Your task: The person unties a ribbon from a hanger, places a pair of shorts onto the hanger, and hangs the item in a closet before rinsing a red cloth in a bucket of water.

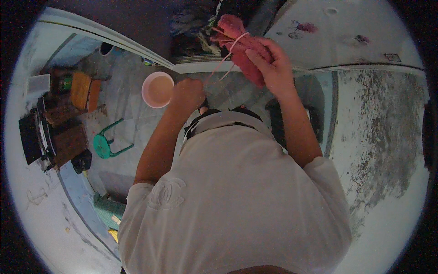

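A bunched red cloth (pixel 244 54) is held in my right hand (pixel 279 70), between the thumb and the fingers. One pale pink cord (pixel 223 61) loops around the cloth and runs down to my left hand (pixel 188 91). That hand is closed in a fist around the cord's ends, apart from the cloth. Just beyond the fist, lower down, is a pink bucket (pixel 145 89) with cloudy tan contents. Dark crumpled items, hard to make out, lie behind the cloth's upper end.
A green stool (pixel 102 145) stands on the grey floor (pixel 119 82) to my left. Farther left are brown wooden furniture (pixel 70 144) and an orange-brown wooden piece (pixel 81 89). A door-like frame (pixel 137 42) runs ahead on the left. The right wall (pixel 383 137) is stained and peeling.
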Demonstrator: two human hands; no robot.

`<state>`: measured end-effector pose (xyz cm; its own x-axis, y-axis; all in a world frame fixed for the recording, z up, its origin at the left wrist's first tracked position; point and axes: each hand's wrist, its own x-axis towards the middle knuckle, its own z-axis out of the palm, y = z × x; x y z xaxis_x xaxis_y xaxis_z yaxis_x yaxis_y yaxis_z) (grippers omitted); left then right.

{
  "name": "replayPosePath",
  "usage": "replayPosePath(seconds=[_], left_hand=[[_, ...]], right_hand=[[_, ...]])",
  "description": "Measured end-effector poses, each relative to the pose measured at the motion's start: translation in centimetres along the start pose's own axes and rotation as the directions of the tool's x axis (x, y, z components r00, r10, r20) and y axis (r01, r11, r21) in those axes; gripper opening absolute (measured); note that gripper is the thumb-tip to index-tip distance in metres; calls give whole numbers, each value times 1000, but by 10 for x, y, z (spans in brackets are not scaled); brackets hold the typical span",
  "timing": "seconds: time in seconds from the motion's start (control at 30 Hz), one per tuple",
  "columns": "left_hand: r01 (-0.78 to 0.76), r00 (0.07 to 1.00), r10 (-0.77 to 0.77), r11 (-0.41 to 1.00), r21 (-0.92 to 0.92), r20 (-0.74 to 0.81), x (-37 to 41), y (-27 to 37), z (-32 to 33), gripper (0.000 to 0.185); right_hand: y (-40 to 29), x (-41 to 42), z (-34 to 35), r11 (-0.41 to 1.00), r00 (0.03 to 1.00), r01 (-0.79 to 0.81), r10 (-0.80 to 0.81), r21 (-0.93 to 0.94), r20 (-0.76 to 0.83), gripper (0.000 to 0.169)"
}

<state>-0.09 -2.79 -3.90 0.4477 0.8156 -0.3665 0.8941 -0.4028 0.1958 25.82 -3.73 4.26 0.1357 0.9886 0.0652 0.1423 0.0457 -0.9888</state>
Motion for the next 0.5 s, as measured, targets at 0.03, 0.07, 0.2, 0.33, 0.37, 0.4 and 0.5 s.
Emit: replayPosePath(seconds=[0.03, 0.07, 0.2, 0.33, 0.37, 0.4, 0.5], left_hand=[[-7, 999, 8, 999, 33, -32, 0, -1, 3, 21], [-12, 998, 16, 998, 66, -63, -1, -2, 6, 20], [-65, 985, 55, 996, -56, -162, -1, 19, -26, 20], [-27, 997, 19, 994, -110, -78, -3, 20, -31, 19], [-31, 996, 22, 993, -115, -84, -2, 17, -26, 18], [-43, 996, 34, 994, -101, -81, -1, 15, -23, 18], [-67, 995, 60, 995, -78, -83, -1, 11, -19, 20]], right_hand=[[2, -1, 1, 998, 998, -56, 56, 19, 22, 35], [6, -4, 6, 993, 993, -113, 111, 37, 45, 35], [39, -21, 27, 994, 984, -110, 105, 25, 142, 34], [2, -17, 13, 988, 983, -153, 153, 0, 107, 33], [-8, -18, 10, 979, 972, -201, 197, 19, 131, 32], [-13, -18, 8, 968, 959, -249, 241, 35, 150, 32], [-6, -22, 1, 972, 967, -199, 215, -124, 135, 37]])
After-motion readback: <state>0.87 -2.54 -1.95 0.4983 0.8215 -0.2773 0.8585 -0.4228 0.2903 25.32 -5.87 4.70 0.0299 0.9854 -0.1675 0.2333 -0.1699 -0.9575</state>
